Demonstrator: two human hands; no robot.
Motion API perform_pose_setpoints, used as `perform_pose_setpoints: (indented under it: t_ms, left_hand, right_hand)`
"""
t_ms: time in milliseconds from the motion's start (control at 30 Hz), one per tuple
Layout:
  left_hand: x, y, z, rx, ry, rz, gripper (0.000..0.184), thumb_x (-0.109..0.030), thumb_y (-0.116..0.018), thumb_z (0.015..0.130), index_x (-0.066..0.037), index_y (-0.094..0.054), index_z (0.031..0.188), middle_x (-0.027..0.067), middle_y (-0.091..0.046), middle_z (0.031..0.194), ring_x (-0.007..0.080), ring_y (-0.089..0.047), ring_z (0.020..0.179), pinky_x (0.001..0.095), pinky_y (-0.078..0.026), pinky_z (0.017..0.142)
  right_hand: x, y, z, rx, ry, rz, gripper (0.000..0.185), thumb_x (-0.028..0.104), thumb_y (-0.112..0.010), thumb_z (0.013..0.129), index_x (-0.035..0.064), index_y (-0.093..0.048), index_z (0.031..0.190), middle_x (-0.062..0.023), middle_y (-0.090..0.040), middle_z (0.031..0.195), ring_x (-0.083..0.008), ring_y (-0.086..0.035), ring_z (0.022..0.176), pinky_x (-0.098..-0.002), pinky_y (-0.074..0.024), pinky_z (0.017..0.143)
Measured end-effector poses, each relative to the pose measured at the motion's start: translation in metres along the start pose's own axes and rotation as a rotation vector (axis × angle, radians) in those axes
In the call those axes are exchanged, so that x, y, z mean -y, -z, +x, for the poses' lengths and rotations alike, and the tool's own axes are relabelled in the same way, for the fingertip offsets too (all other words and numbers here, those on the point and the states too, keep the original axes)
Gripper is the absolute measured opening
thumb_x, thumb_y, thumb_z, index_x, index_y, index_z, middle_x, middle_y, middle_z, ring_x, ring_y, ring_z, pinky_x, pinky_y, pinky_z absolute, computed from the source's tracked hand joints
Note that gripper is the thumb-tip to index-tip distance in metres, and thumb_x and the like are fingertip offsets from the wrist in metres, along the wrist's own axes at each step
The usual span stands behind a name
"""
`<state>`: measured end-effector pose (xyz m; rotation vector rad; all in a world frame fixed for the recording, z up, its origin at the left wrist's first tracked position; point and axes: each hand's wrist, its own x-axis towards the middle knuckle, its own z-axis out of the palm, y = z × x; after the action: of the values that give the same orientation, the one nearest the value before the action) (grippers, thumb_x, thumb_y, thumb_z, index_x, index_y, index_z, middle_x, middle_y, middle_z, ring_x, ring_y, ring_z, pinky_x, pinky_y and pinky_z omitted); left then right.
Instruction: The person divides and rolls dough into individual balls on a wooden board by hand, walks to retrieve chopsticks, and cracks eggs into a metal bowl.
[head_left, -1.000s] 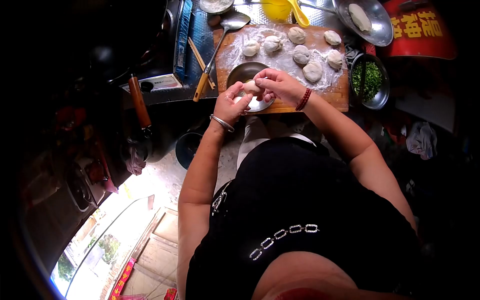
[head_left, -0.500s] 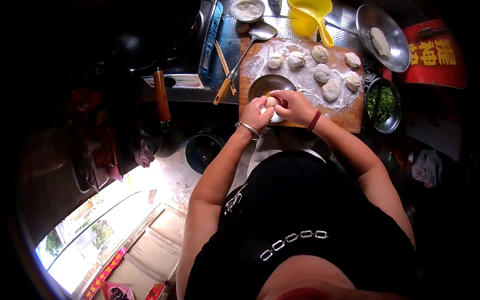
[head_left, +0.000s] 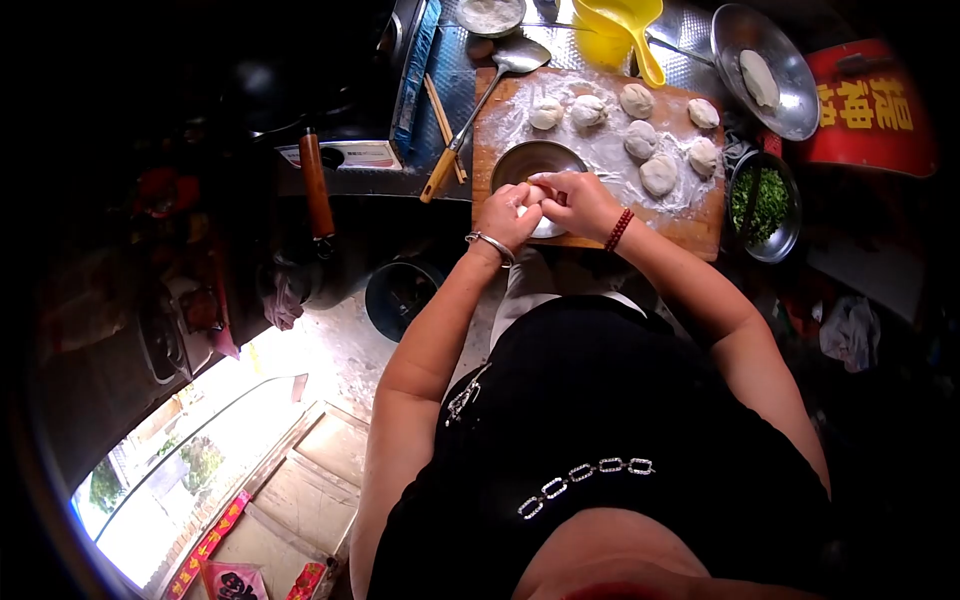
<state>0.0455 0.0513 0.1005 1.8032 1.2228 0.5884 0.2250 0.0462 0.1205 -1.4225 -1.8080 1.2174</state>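
An egg (head_left: 537,194) is pinched between both hands, low over a metal bowl (head_left: 538,158) at the near left of the floured wooden cutting board (head_left: 660,232). My left hand (head_left: 507,216) is closed around its left side, and my right hand (head_left: 582,208) grips it from the right. Fingers cover much of the shell, so I cannot make out how far it is split. Beyond the right hand, several dough balls (head_left: 658,175) lie on the flour.
Left of the board lie a spatula (head_left: 440,174) and chopsticks (head_left: 446,125). A yellow ladle (head_left: 640,40) sits behind it. To the right are a metal pan (head_left: 795,95) holding a piece of dough (head_left: 759,78) and a bowl of chopped greens (head_left: 759,203).
Both hands stay together on the egg over the bowl, with the fingers slightly shifted. Yellow visible at the egg half a second ago is no longer seen. The view has shifted slightly.
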Motion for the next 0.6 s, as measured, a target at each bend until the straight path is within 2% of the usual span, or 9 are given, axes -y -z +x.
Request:
perform_pose_setpoints:
  t_ms: [133,233,333,533,600]
  left_hand:
    - [-0.001,-0.003,0.0,-0.005,-0.011,0.012,0.019,-0.021,-0.059,0.079,-0.002,-0.058,0.082,0.0147,-0.057,0.079,0.0295,-0.058,0.072,0.0357,-0.047,0.067]
    - [-0.003,-0.004,0.001,-0.01,-0.023,0.037,0.019,-0.02,-0.06,0.079,-0.002,-0.058,0.082,0.0155,-0.057,0.079,0.0305,-0.058,0.073,0.0365,-0.047,0.068]
    - [-0.005,-0.005,0.002,-0.031,-0.035,0.057,0.018,-0.019,-0.06,0.079,-0.001,-0.058,0.082,0.0164,-0.058,0.08,0.0316,-0.058,0.073,0.0375,-0.047,0.068]
    - [-0.009,-0.007,0.003,-0.049,-0.04,0.121,0.015,-0.017,-0.06,0.077,-0.002,-0.057,0.079,0.0173,-0.058,0.079,0.0338,-0.058,0.073,0.0392,-0.047,0.068]
    - [-0.009,-0.008,0.002,-0.059,-0.032,0.12,0.015,-0.016,-0.06,0.077,-0.002,-0.057,0.078,0.0173,-0.057,0.079,0.0344,-0.057,0.073,0.0397,-0.047,0.068]
  right_hand:
    - [-0.004,0.001,-0.002,-0.006,-0.003,0.003,0.035,0.017,-0.066,0.079,0.0003,-0.066,0.109,-0.0192,-0.069,0.085,-0.025,-0.069,0.074,-0.0311,-0.0536,0.069]
    - [-0.012,-0.002,-0.003,-0.019,-0.019,0.054,0.034,0.014,-0.065,0.078,0.0014,-0.067,0.11,-0.0157,-0.069,0.085,-0.0198,-0.067,0.073,-0.0292,-0.0532,0.069]
    - [-0.014,-0.002,-0.003,-0.017,-0.049,0.138,0.035,0.007,-0.063,0.08,0.001,-0.065,0.115,-0.0068,-0.069,0.084,-0.0073,-0.06,0.071,-0.0242,-0.0502,0.066]
    - [-0.017,-0.002,0.0,0.018,-0.125,0.269,0.034,0.006,-0.063,0.08,0.0008,-0.065,0.114,-0.0041,-0.069,0.09,-0.0052,-0.06,0.079,-0.0221,-0.0506,0.073]
    - [-0.02,-0.004,0.001,-0.005,-0.139,0.281,0.035,0.009,-0.066,0.078,0.0018,-0.067,0.112,-0.0082,-0.071,0.091,-0.0099,-0.064,0.08,-0.0246,-0.0518,0.074]
